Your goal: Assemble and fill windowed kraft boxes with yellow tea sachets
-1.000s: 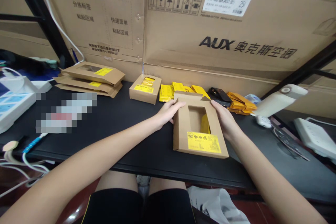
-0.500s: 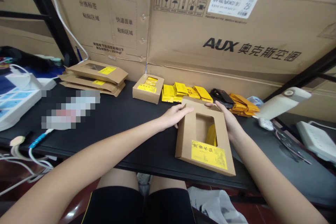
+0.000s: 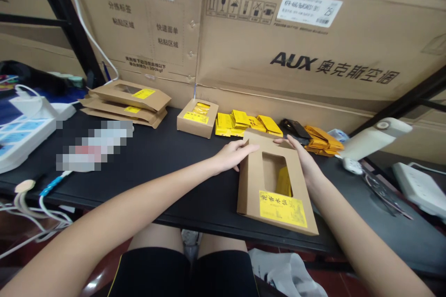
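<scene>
Large cardboard cartons (image 3: 237, 51) stand like a wall beyond both hands, and a black tabletop (image 3: 174, 158) runs from their foot to the near edge under the forearms. Between the hands is a brown window box (image 3: 255, 181), its yellow label (image 3: 283, 209) facing up at the person, an angle that probably keeps the inside in sight; a yellow packet (image 3: 285, 182) shows at the right of the opening. The left hand (image 3: 232, 154) is partly closed on the far left corner, thumb over the face. The right hand (image 3: 307, 164) is half curled along the far right side, fingertips at the far end. Gripping from both sides likely steadies the thin card; whether the box rests on the table I cannot tell. Loose yellow packets (image 3: 239, 123) lie just beyond the hands, seemingly for easy reach, with orange packets (image 3: 322, 140) beyond the right hand. Past the left hand sits another window box (image 3: 193, 127), packets showing; farther left, slim brown boxes (image 3: 118, 100) are piled, perhaps to save room.
</scene>
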A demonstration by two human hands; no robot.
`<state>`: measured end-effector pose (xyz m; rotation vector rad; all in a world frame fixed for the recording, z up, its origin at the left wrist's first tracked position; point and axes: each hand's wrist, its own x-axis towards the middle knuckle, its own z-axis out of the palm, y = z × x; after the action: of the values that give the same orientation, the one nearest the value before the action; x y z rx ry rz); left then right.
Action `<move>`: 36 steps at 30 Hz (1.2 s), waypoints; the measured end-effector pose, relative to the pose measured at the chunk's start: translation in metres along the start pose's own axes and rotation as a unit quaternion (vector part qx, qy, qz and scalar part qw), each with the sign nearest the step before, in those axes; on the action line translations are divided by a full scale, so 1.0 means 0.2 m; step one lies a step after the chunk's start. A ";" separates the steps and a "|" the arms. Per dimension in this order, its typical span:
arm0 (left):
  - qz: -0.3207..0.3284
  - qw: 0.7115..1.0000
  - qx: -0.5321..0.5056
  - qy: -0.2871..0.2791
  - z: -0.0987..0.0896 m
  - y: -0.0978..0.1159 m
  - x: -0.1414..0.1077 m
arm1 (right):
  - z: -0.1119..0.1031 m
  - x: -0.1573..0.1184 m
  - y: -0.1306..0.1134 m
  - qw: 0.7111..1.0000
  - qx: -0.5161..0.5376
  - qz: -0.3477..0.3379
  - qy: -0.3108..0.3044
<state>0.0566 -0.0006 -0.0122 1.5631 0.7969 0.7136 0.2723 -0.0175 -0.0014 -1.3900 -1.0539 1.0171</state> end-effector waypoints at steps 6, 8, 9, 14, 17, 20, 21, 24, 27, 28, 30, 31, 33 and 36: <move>0.003 1.000 -0.016 -0.006 0.00 0.02 -0.01 | -0.03 -0.01 -0.03 0.998 0.038 0.039 0.009; 0.004 1.000 -0.017 -0.011 0.00 0.02 -0.01 | -0.04 -0.01 -0.03 0.999 0.026 0.036 -0.003; 0.006 1.000 -0.018 -0.013 0.00 0.02 -0.01 | -0.04 -0.01 -0.04 0.999 0.022 0.038 -0.009; 0.006 1.000 -0.026 -0.004 0.00 0.03 -0.02 | -0.02 -0.04 -0.06 0.994 0.067 0.084 0.013; -0.017 0.999 -0.045 0.009 0.00 0.04 -0.02 | 0.00 -0.05 -0.07 0.991 0.089 0.094 0.029; -0.036 0.997 -0.069 0.024 0.00 0.04 -0.02 | 0.00 -0.05 -0.07 0.994 0.072 0.075 0.021; -0.036 0.996 -0.075 0.029 0.00 0.04 -0.02 | 0.00 -0.05 -0.06 0.995 0.068 0.072 0.019; -0.021 0.995 -0.089 0.041 0.00 0.04 -0.02 | 0.01 -0.05 -0.06 0.995 0.072 0.070 0.019; 0.000 0.994 -0.100 0.048 0.00 0.04 -0.02 | 0.01 -0.04 -0.05 0.994 0.084 0.066 0.019; 0.005 0.993 -0.103 0.050 0.00 0.04 -0.02 | 0.00 -0.04 -0.05 0.994 0.084 0.062 0.017; 0.013 0.993 -0.104 0.055 0.01 0.04 -0.02 | -0.01 -0.03 -0.04 0.996 0.076 0.054 0.008; 0.015 0.993 -0.105 0.055 0.01 0.04 -0.02 | -0.02 -0.02 -0.03 0.996 0.071 0.050 0.004; 0.017 0.993 -0.107 0.054 0.01 0.04 -0.02 | -0.03 -0.01 -0.03 0.997 0.063 0.048 -0.002; 0.020 0.992 -0.109 0.051 0.01 0.04 -0.02 | -0.05 0.00 -0.01 0.998 0.046 0.031 -0.007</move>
<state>0.0567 -0.0050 -0.0051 1.3564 0.7367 0.8854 0.2823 -0.0198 0.0017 -1.3491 -0.9665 1.1078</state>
